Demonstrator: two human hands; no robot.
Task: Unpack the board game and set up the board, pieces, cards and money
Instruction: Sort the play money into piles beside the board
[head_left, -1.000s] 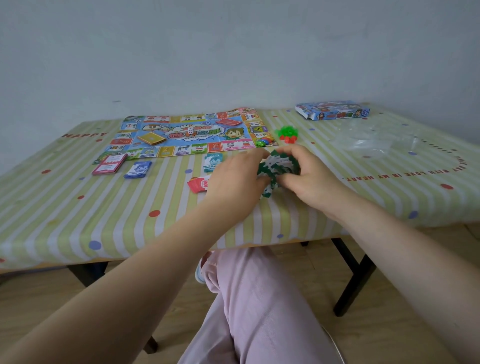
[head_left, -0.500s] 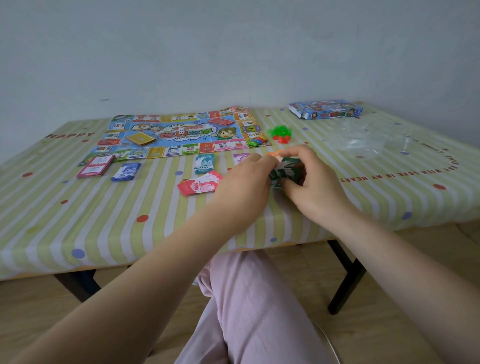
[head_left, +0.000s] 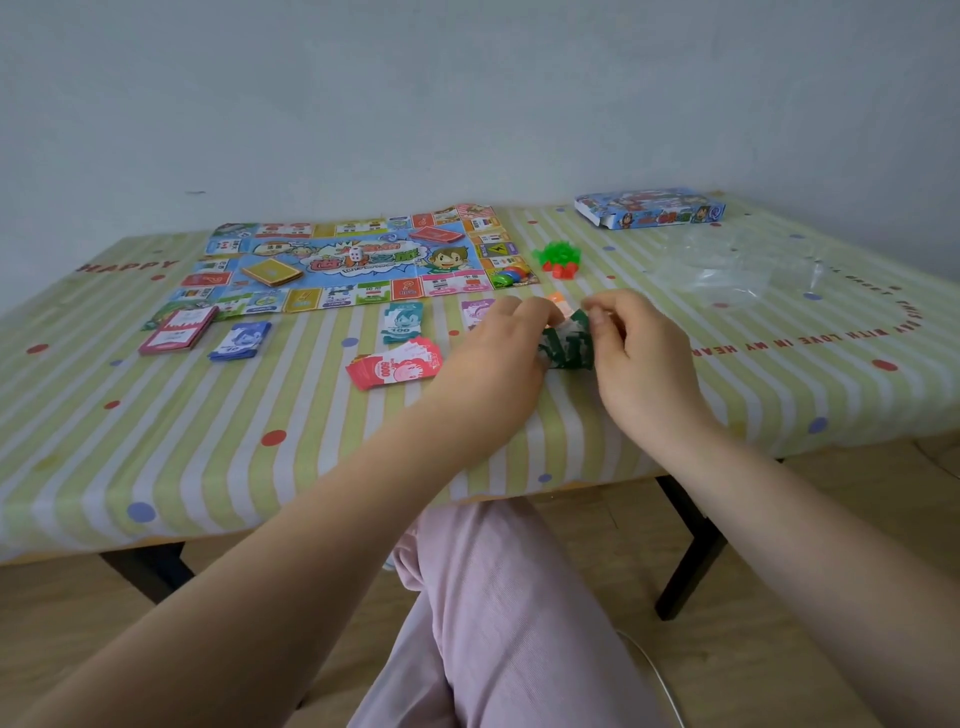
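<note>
Both my hands meet over the striped table (head_left: 218, 447), holding a bundle of green notes (head_left: 567, 345). My left hand (head_left: 498, 358) curls round its left side, and my right hand (head_left: 636, 358) pinches the top edge. An orange note (head_left: 557, 300) peeks out just behind. Left of my hands lie red notes (head_left: 395, 368), teal notes (head_left: 401, 323), blue notes (head_left: 240, 341) and a stack of pink cards (head_left: 177, 329). Beyond them the board (head_left: 343, 262) lies flat with a die (head_left: 356, 254) on it. The box (head_left: 649, 209) sits at the far right.
</note>
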